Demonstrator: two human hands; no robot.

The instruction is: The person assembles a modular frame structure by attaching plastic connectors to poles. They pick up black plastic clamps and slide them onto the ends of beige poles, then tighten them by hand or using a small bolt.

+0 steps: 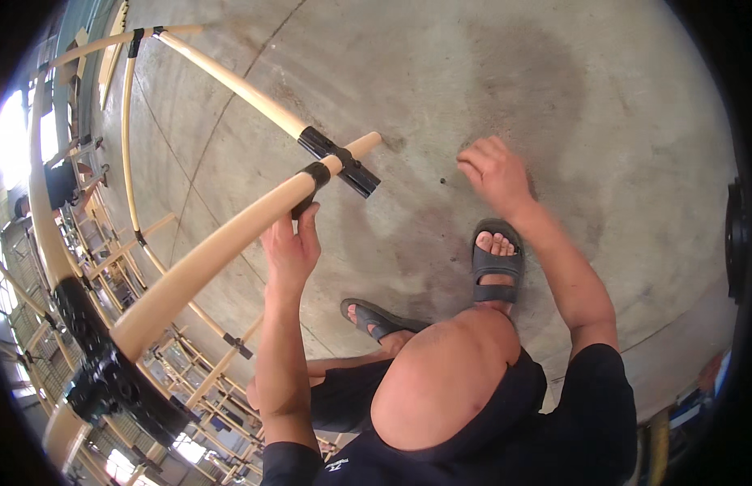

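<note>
A frame of cream-coloured pipes joined by black pipe joints stands to my left. My left hand reaches under one thick pipe, its thumb and fingers closed on the black pipe joint near that pipe's end. Just beyond, a second black joint connects to a pipe running toward the far left. Out over the floor, my right hand is apart from the frame with its fingers curled together. Whatever they hold, if anything, is hidden. A small dark piece lies on the floor near those fingertips.
A large black joint sits close at the lower left. Several more pipe frames fill the left background, where another person is. My sandalled feet rest on the concrete floor. Assorted items lie at the lower right.
</note>
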